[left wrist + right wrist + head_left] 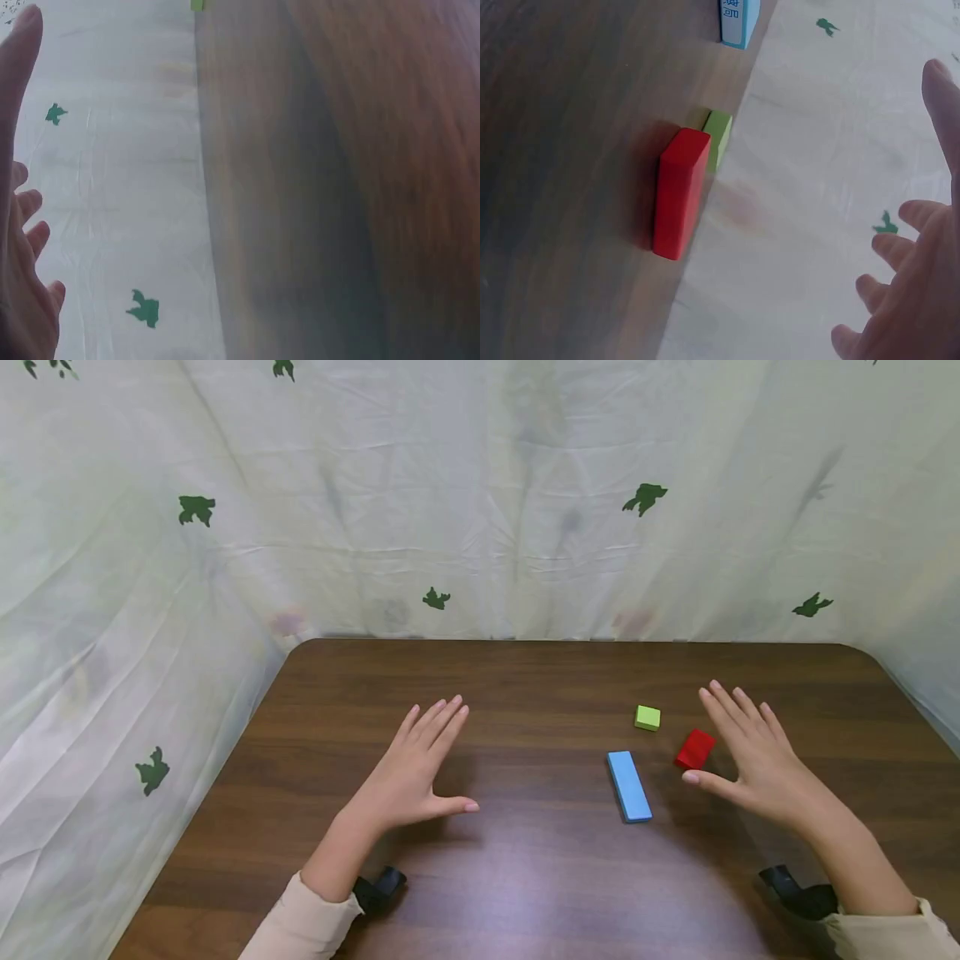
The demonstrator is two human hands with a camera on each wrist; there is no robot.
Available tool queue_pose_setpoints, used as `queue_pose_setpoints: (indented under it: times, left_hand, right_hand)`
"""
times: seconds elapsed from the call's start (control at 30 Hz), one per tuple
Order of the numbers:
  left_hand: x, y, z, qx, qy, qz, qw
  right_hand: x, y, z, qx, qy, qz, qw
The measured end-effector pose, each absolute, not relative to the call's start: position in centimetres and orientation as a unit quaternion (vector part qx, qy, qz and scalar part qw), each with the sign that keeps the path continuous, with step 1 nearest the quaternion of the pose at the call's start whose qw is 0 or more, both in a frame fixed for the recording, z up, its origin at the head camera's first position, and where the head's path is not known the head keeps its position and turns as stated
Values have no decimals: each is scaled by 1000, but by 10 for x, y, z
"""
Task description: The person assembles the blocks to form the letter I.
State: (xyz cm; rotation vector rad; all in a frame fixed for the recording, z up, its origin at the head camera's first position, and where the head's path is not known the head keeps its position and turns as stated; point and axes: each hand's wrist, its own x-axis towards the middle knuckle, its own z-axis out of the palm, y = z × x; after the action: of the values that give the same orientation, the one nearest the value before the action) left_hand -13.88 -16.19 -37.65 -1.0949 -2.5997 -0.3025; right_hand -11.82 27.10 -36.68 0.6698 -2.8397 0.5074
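My left hand [408, 777] is held above the left half of the table, fingers straight and thumb spread, holding nothing. On the right, my right hand [768, 772] hovers with straight fingers and the thumb out, also holding nothing. Nearest to it lies a red block [695, 749], just left of its palm in the head view. A long flat blue block [629, 787] lies farther left, and a small light green block [647, 718] sits behind. In the right wrist view, the blue block [739, 22] shows printed characters on one side.
The dark brown wooden table [525, 877] has rounded far corners. A whitish curtain [480, 510] with green leaf-like shapes hangs behind it and along the left. Black wrist straps [381, 889] sit beneath both forearms, next to light sleeves [303, 918].
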Motion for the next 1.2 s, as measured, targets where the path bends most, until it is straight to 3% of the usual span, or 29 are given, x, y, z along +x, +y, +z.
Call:
queue_pose_setpoints:
  times: [0.53, 0.8, 1.2]
  left_hand:
    - [-139, -133, -386, -412, -874, -196, 169]
    - [-136, -117, -391, -422, -863, -224, 165]
    - [-132, -93, -394, -414, -865, -252, 131]
  right_hand:
    - [-121, 279, -385, 217, -936, 256, 103]
    - [-120, 282, -393, 164, -926, 334, 63]
    - [-123, 286, -406, 140, -917, 357, 110]
